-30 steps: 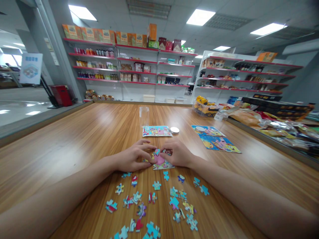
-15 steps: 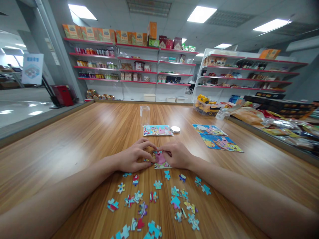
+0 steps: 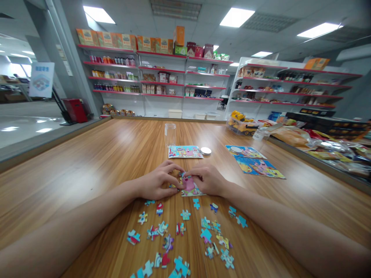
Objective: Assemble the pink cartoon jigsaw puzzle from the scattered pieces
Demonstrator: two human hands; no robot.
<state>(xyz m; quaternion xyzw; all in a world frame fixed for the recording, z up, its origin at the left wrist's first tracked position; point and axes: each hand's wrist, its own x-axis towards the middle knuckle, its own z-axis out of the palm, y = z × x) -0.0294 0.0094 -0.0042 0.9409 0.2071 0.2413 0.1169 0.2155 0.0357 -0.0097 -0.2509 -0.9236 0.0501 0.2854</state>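
Your hands have barely shifted since a second ago: left hand (image 3: 158,184) and right hand (image 3: 206,180) pinch the puzzle (image 3: 189,186) mid-tabletop, fingers closed on it. You're seating a piece (loose pieces (image 3: 181,231) wait nearer you); press flat.

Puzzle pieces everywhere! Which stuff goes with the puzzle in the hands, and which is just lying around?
In use:
left hand
right hand
part-built puzzle
loose pieces

Lying about:
clear jar
white lid
picture card
two finished pictures
toy truck
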